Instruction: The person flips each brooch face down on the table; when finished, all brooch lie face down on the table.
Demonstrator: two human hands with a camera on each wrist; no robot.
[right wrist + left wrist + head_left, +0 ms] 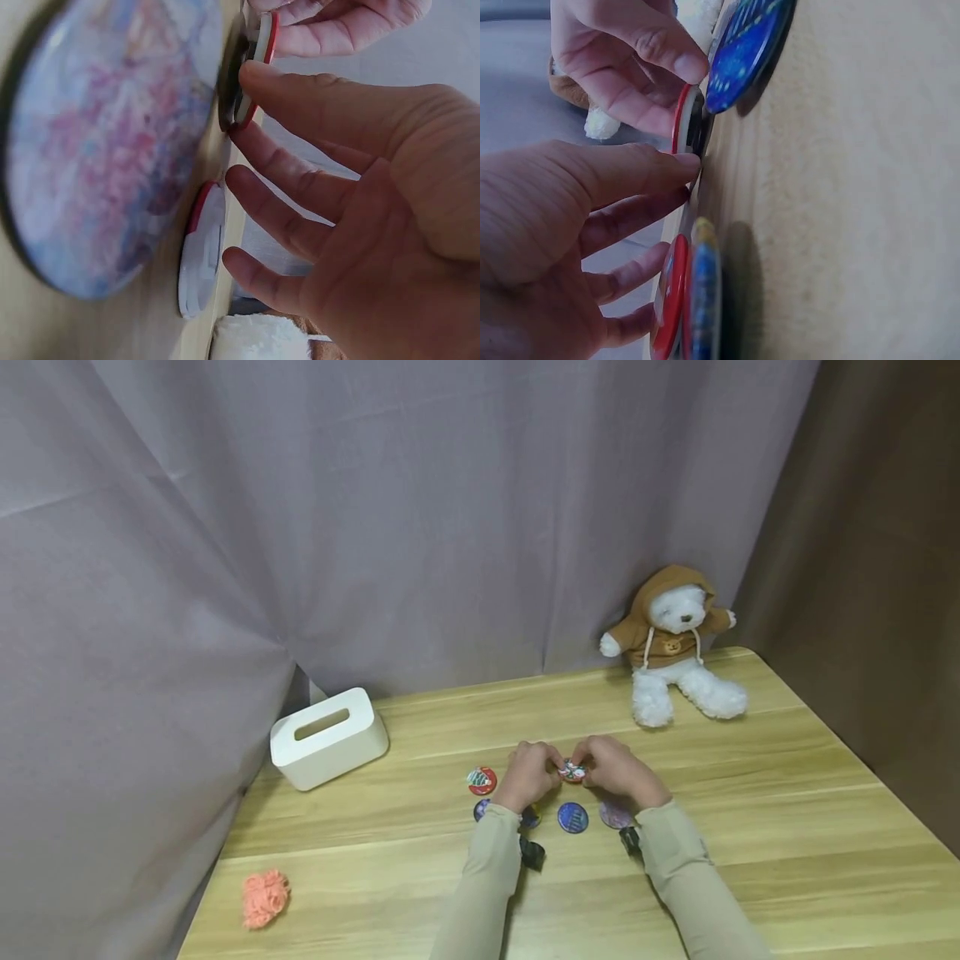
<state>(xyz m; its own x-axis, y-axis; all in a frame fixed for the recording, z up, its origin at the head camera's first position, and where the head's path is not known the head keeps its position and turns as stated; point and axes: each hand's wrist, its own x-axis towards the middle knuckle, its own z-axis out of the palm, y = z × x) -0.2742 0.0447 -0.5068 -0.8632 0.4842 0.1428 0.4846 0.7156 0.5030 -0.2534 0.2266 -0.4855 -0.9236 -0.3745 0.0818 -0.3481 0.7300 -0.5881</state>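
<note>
I hold the red badge [573, 770] at or just above the surface [810, 843], pinched from two sides. My left grip [532, 774] has its left edge between thumb and finger; my right grip [617, 768] has the right edge likewise. Both are closed onto the rim, the other fingers loosely spread. The badge is round, but from my head it shows as an oval, longest from hand to hand. Its printed face is turned up, its dark back down; each wrist sees it nearly edge-on. Whether it touches the surface, I cannot tell.

Left of my left grip lies the tree badge [482, 781]. Nearer me, in a row from the left, lie the purple badge [481, 810], partly hidden by my left sleeve [487, 860], the yellow badge [532, 817], the blue badge [573, 817] and the pink badge [615, 815]. The bear [667, 658] sits at the back right; the tissue box [333, 760] stands back left.
</note>
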